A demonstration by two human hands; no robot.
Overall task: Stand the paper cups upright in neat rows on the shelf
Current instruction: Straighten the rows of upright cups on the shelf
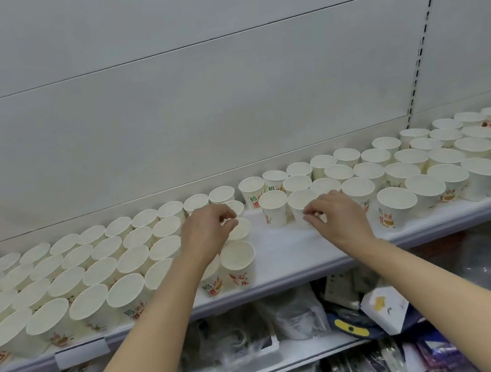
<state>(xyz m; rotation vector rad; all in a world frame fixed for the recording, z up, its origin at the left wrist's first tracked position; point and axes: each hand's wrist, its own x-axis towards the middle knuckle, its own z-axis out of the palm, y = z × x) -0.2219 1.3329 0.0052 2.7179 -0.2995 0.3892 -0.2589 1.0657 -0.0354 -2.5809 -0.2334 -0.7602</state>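
A cup rim (238,227) is pinched by the left hand (206,231), another cup (301,205) by the right hand (337,216); close-packed neighbours could be toppled.

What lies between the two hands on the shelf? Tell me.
In the head view, bare white shelf separates left hand from right hand; white paper cups stand just behind.

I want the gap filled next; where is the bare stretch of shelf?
In the head view, centre: the bare shelf lies between the left hand and right hand.
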